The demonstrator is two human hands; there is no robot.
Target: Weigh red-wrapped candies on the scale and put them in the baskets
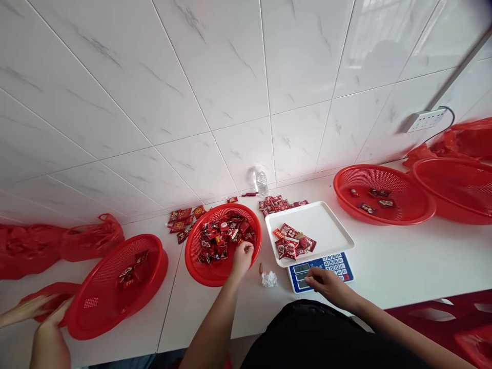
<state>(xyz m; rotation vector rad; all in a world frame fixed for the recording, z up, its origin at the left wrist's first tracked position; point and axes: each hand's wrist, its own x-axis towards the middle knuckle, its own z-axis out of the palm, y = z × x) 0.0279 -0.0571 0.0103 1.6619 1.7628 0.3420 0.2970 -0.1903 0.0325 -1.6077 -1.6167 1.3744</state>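
Observation:
My left hand (243, 258) is over the near right part of a red plastic basket (207, 279), fingers curled in. Whatever those fingers may hold is hidden. Many small red and dark snack packets (221, 237) fill that basket. My right hand (326, 283) hovers by the display of a blue and white digital scale (342, 266), its fingers bent together with nothing visible in them. On the scale rests a white tray (334, 225), and several red packets (295, 242) lie at the tray's left side. Crumpled white tissue (269, 279) sits between my hands.
Loose packets (279, 205) lie behind the tray, near a clear plastic bottle (262, 183). Another red basket (384, 195) with a few packets stands right. At left, another person's hands (49, 312) are beside a tilted red basket (100, 307). A power strip (425, 120) is on the wall.

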